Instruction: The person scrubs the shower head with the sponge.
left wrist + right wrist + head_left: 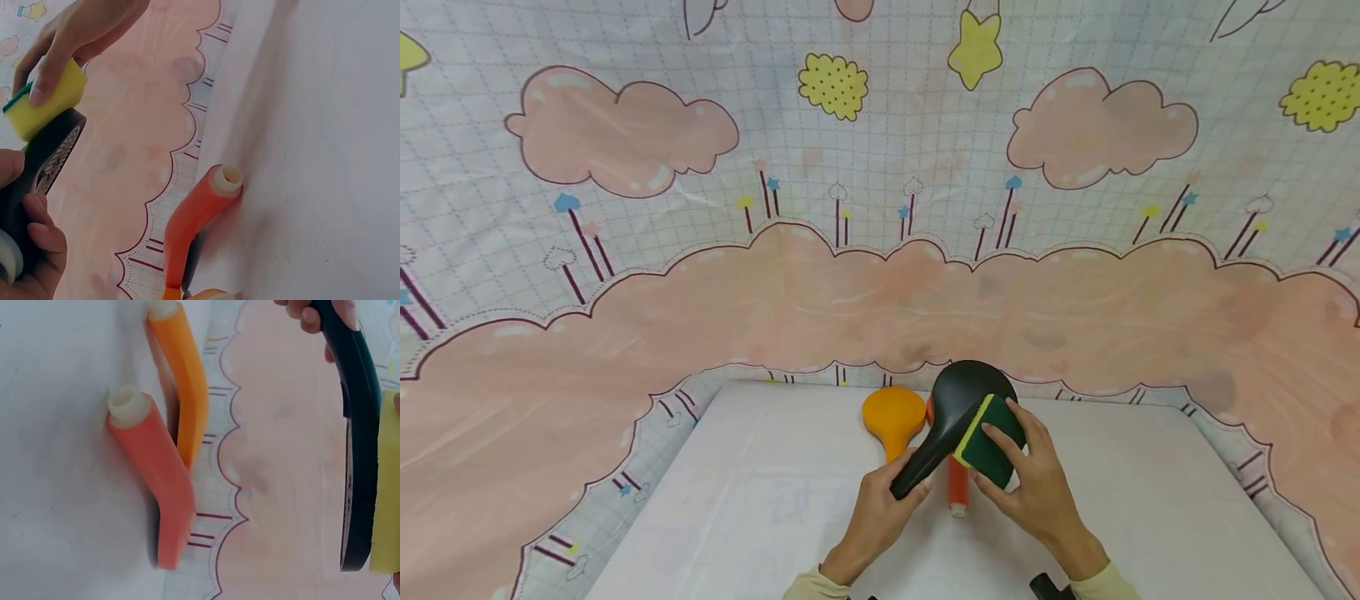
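Observation:
My left hand (877, 510) grips the handle of a black shower head (964, 398), which is held up above the white table with its round head pointing away. My right hand (1037, 492) pinches a green and yellow sponge (996, 442) between thumb and fingers. In the left wrist view the sponge's yellow side (53, 106) lies against the back of the black head, and the right wrist view shows the yellow layer (386, 487) alongside it. The perforated face of the head is turned away from the sponge.
An orange-yellow shower head (893, 415) and a red one (958, 487) lie side by side on the white table (737, 500), behind and below the hands. A patterned cloth (865, 308) hangs behind. A dark object (1049, 587) is by the right sleeve.

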